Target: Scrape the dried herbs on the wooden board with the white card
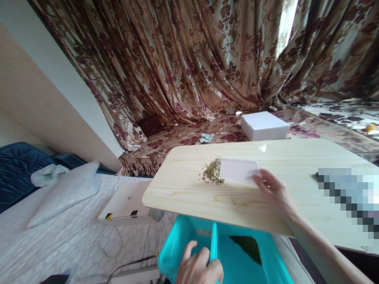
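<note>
My right hand [274, 187] grips the right end of a thin white plastic scraper [238, 170], thumb on top. The scraper lies almost flat on the light wood tabletop [177, 185]. Its left edge touches a small spread of greenish dried bits [212, 172], possibly seeds or beans. Below the table's front edge is a turquoise two-part bin [194, 225]. More green bits [248, 247] lie in a wedge in its right compartment. My left hand [201, 265] has its fingers bent around the bin's divider; the fingertips are partly hidden.
A white box [265, 125] stands behind the table. At the table's right lies a blurred-out device [346, 193]. A bed with a pillow [66, 193] and a pale board [127, 201] are to the left. Cables [133, 261] run near the bin. Floral curtains [177, 59] hang behind.
</note>
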`<state>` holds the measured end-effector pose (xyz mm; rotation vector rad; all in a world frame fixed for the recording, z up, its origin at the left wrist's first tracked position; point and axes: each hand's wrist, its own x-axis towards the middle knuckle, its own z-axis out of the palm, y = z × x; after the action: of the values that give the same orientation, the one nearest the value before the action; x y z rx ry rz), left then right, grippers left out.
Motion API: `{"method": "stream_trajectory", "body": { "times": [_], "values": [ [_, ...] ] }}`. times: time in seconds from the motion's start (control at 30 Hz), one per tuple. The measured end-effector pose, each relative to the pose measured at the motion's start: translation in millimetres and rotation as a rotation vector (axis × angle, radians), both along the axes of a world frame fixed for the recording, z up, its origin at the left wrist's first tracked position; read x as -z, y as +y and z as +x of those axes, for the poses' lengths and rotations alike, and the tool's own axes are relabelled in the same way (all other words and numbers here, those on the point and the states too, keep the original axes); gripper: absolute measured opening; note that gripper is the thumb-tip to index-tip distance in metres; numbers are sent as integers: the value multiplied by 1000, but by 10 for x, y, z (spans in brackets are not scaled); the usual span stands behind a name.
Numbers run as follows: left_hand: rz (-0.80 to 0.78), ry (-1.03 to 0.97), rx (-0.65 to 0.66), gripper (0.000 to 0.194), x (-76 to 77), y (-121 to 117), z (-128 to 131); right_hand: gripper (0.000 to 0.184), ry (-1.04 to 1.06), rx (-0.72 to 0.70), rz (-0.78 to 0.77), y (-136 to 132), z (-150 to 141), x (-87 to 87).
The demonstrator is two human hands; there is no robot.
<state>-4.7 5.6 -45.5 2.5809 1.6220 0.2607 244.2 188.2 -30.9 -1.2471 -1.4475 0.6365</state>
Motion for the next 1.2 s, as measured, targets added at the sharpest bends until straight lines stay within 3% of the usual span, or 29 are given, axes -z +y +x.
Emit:
{"method": "stream_trajectory", "body": {
  "times": [0.13,0.4,0.67,0.97,1.2],
  "values": [
    [32,-23,88,14,-86,25,-50,22,-88,61,16,-15,-9,15],
    [204,-112,83,21,-133,71,-83,21,-87,33,56,-71,-42,-59],
    [156,-146,62,38,-151,71,-55,21,-77,29,46,-128,-52,-111],
    [89,-136,37,37,-228,51,-66,22,-51,109,52,-133,-48,-89],
    [83,-101,39,36,-322,17,-80,25,-11,51,20,-134,-41,-70]
  ]
}}
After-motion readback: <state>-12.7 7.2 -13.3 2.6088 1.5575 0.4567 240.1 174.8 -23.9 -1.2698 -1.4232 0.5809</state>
